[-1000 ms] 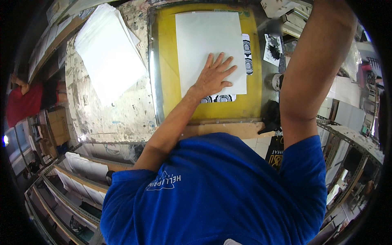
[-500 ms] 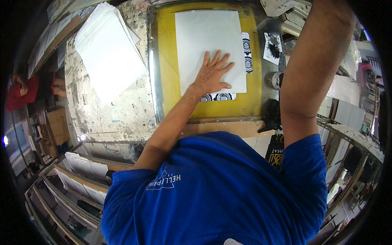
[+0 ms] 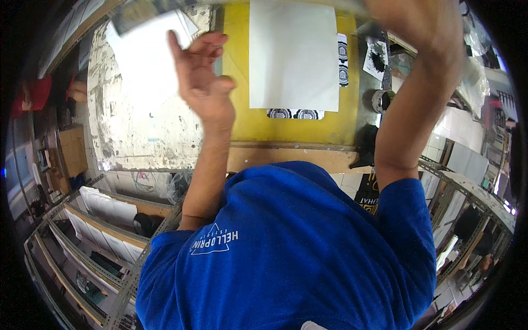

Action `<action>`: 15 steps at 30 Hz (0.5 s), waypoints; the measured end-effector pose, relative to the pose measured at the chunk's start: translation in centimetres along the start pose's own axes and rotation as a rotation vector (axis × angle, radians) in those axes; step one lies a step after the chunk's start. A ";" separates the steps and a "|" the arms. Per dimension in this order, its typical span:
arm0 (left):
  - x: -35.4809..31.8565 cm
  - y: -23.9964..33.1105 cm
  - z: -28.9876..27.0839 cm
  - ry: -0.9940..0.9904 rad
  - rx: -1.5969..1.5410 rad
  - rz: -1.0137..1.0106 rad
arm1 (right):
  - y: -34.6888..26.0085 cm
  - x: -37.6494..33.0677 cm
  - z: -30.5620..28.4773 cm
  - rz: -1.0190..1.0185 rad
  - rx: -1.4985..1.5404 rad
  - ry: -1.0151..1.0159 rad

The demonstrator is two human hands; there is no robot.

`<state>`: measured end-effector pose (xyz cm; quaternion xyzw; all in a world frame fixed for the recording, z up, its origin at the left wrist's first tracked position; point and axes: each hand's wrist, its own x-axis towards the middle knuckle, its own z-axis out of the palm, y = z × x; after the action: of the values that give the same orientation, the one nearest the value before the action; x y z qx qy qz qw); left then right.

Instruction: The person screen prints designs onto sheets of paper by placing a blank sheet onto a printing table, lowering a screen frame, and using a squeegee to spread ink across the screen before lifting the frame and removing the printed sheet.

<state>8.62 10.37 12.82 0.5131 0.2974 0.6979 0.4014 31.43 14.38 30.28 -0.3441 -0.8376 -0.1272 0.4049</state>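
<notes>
White sheet [image 3: 294, 55], plain and rectangular, lies flat on the yellow board [image 3: 236, 124], to the right of the left hand [image 3: 208, 85] and clear of it. That hand is raised near the board's left edge, between it and the paper stack [image 3: 146, 71]; fingers loosely spread and part bent, thumb apart, nothing seen in the grasp — outline blurred. The right forearm [image 3: 423, 55] reaches to the upper edge; its hand falls outside the view, so its state cannot be told.

Half a second ago the left palm rested on the sheet's lower part, fingers fanned; now it is off the paper and further left. A blurred bar [image 3: 313, 4] now crosses the top of the view.

Board: smooth, glossy. Printed pieces [image 3: 308, 114] with round black emblems show past the sheet's right and lower edges. Worktop [image 3: 148, 151] at left pale, flecked with dark stains. Brown strip [image 3: 291, 158] along the near edge; black-smeared paper [image 3: 376, 60] at right.
</notes>
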 end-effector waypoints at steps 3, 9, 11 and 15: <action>-0.7 2.7 -3.1 0.097 0.007 -0.045 | -2.3 -5.1 2.4 0.093 -0.003 -0.020; -10.5 0.1 -10.0 0.024 0.188 -0.552 | -8.1 -14.2 5.2 0.452 0.028 -0.221; -13.5 -2.5 -12.0 -0.030 0.306 -0.516 | -7.8 -17.4 7.9 0.522 0.130 -0.263; -14.9 -5.1 -13.8 -0.221 0.781 -0.207 | -8.6 -21.4 10.5 0.649 0.133 -0.586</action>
<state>-1.01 -0.04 -2.64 0.6661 0.5449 0.4292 0.2741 28.70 3.17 7.70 -0.5838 -0.7721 0.1638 0.1904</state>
